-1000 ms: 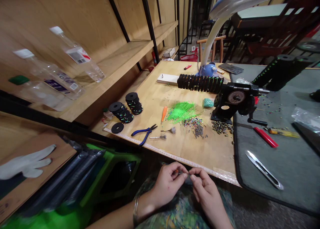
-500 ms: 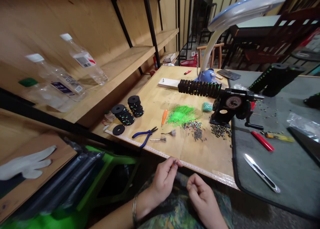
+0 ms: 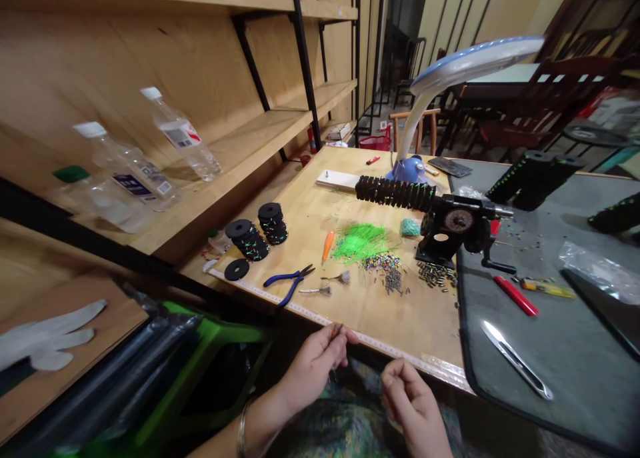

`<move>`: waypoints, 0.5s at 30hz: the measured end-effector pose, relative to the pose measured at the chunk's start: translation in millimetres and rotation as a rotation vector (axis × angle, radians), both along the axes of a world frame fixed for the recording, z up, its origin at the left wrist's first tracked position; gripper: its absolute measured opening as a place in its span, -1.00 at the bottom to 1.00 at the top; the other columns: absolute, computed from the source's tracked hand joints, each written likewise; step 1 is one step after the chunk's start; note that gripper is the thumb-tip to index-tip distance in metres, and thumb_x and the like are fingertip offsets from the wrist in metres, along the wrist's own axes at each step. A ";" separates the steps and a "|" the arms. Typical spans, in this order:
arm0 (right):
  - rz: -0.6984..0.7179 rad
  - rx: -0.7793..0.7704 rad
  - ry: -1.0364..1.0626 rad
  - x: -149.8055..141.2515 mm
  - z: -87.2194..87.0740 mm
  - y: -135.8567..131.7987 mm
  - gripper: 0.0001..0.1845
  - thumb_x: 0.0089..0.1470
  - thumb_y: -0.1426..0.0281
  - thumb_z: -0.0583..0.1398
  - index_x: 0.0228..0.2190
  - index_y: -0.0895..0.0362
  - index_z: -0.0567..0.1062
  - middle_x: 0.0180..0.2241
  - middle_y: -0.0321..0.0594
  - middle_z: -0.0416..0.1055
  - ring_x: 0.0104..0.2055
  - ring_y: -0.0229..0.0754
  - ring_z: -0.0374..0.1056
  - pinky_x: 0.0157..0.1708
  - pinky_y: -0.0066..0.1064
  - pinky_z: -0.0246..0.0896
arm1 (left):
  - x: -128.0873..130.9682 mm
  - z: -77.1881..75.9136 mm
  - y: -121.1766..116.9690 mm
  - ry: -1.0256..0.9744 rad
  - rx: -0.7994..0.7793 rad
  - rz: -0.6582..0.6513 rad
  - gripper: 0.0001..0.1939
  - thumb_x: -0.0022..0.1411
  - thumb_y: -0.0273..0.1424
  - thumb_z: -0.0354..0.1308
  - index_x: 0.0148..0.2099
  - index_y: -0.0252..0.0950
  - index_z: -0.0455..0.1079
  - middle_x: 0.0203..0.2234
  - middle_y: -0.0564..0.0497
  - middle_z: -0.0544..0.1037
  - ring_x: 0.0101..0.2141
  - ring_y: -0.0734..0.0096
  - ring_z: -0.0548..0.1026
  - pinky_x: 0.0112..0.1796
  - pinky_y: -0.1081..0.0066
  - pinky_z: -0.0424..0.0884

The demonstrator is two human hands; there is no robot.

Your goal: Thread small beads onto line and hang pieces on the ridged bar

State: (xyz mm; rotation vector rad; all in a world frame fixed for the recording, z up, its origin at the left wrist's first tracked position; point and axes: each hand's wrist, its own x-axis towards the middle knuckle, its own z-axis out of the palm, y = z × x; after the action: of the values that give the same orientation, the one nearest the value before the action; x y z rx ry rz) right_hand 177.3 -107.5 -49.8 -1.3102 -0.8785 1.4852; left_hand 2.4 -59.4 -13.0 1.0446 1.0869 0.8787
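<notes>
My left hand (image 3: 316, 363) is closed in a pinch over my lap, beside the table's front edge. A tiny dark and orange bit shows at its fingertips, too small to name. To its right, apart from it, my right hand (image 3: 414, 405) is also closed, thumb against fingers; whatever it may hold is hidden. On the table beyond lie blue-handled pliers (image 3: 290, 279), two small brushes with pale bristles (image 3: 325, 290), an orange-handled tool (image 3: 328, 245), a heap of bright green strands (image 3: 361, 241), mixed coloured beads (image 3: 381, 263) and small grey pieces (image 3: 393, 281).
Black foam spools (image 3: 247, 239) stand at the table's left. A black hand-cranked device (image 3: 445, 228) carries a row of black discs (image 3: 393, 191). A desk lamp (image 3: 413, 168) rises behind. On the grey mat lie tweezers (image 3: 517, 361) and a red stick (image 3: 516, 296). Bottles (image 3: 185, 138) sit on the shelf.
The view has tilted slightly upward. My hands have moved a little farther apart and lower in the picture, both still closed. The things on the table appear unmoved.
</notes>
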 end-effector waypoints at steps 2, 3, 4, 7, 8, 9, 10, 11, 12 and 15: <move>-0.037 0.039 -0.032 -2.4 3.2 -0.7 -0.55 -0.02 -0.04 0.24 -0.52 0.10 0.36 -0.64 -0.47 0.04 -0.62 -0.35 -0.09 -0.64 -0.51 -0.16 | 4.4 -2.4 -2.0 -0.002 -0.029 -0.032 -0.58 0.18 -0.04 0.14 -0.26 -0.36 0.40 -0.54 0.12 0.29 -0.53 0.52 0.25 -0.42 0.48 0.23; -0.044 0.064 -0.053 -3.4 4.2 -1.1 -0.55 -0.02 -0.03 0.24 -0.53 0.10 0.37 -0.62 -0.46 0.06 -0.61 -0.34 -0.08 -0.64 -0.50 -0.14 | 6.7 -3.8 -2.4 -0.001 -0.039 -0.050 -0.58 0.15 -0.05 0.18 -0.26 -0.37 0.40 -0.52 0.11 0.31 -0.53 0.54 0.25 -0.44 0.49 0.22; -0.047 0.091 -0.077 -4.2 4.7 -1.4 -0.55 -0.02 -0.03 0.24 -0.53 0.10 0.38 -0.61 -0.44 0.08 -0.61 -0.33 -0.05 -0.63 -0.50 -0.11 | 9.1 -5.1 -2.3 0.000 -0.043 -0.068 -0.58 0.12 -0.07 0.22 -0.26 -0.37 0.40 -0.50 0.10 0.32 -0.53 0.54 0.26 -0.45 0.50 0.20; -0.034 0.163 -0.174 -3.6 5.2 -1.3 -0.59 0.03 0.01 0.21 -0.54 0.10 0.39 -0.60 -0.41 0.15 -0.58 -0.30 0.03 -0.59 -0.49 0.00 | 15.4 -5.9 0.1 0.016 -0.037 -0.077 -0.62 0.08 -0.11 0.26 -0.36 -0.37 0.36 -0.59 0.15 0.27 -0.56 0.56 0.21 -0.48 0.51 0.15; -0.013 0.185 -0.215 -2.0 5.5 -0.7 -0.60 0.06 0.04 0.20 -0.54 0.10 0.39 -0.60 -0.40 0.18 -0.58 -0.29 0.07 -0.58 -0.49 0.03 | 16.9 -4.7 1.2 0.032 -0.028 -0.064 -0.64 0.07 -0.13 0.26 -0.41 -0.36 0.34 -0.61 0.16 0.25 -0.57 0.55 0.19 -0.49 0.51 0.13; 0.021 0.205 -0.256 0.3 6.0 0.4 -0.62 0.08 0.06 0.19 -0.53 0.10 0.40 -0.61 -0.38 0.21 -0.57 -0.28 0.11 -0.56 -0.49 0.07 | 18.0 -2.9 2.2 0.054 -0.011 -0.046 -0.65 0.07 -0.15 0.26 -0.45 -0.35 0.31 -0.62 0.16 0.24 -0.56 0.55 0.18 -0.49 0.51 0.13; 0.066 0.221 -0.297 3.2 7.0 1.9 -0.65 0.09 0.09 0.19 -0.51 0.11 0.43 -0.60 -0.36 0.26 -0.57 -0.26 0.17 -0.54 -0.48 0.13 | 18.6 -0.6 3.0 0.082 0.011 -0.032 -0.66 0.08 -0.18 0.25 -0.47 -0.34 0.29 -0.62 0.15 0.25 -0.55 0.54 0.18 -0.48 0.50 0.12; 0.110 0.238 -0.333 6.7 8.4 3.9 -0.68 0.10 0.12 0.19 -0.47 0.11 0.47 -0.58 -0.31 0.34 -0.53 -0.22 0.25 -0.49 -0.46 0.20 | 18.8 1.9 3.5 0.114 0.035 -0.025 -0.68 0.09 -0.20 0.24 -0.48 -0.34 0.29 -0.62 0.14 0.25 -0.54 0.53 0.18 -0.47 0.50 0.13; 0.143 0.257 -0.363 10.3 10.3 6.3 -0.72 0.09 0.14 0.21 -0.40 0.11 0.51 -0.52 -0.25 0.43 -0.47 -0.16 0.34 -0.41 -0.42 0.28 | 18.7 4.6 3.6 0.149 0.061 -0.025 -0.70 0.10 -0.23 0.23 -0.48 -0.34 0.30 -0.61 0.13 0.26 -0.53 0.52 0.19 -0.46 0.50 0.13; 0.149 0.294 -0.376 19.1 17.1 16.0 -0.66 0.04 0.20 0.27 -0.15 0.07 0.54 -0.19 -0.04 0.56 -0.15 0.04 0.46 -0.08 -0.22 0.33 | 17.3 12.0 2.6 0.249 0.155 -0.039 -0.75 0.15 -0.30 0.17 -0.49 -0.34 0.32 -0.62 0.12 0.28 -0.54 0.50 0.20 -0.48 0.49 0.13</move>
State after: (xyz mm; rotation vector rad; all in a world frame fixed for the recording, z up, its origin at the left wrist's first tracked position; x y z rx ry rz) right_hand 196.4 -91.5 -32.8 -1.3430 -1.4079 1.1772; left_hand 19.7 -56.8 -1.0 1.3262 1.2145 0.8264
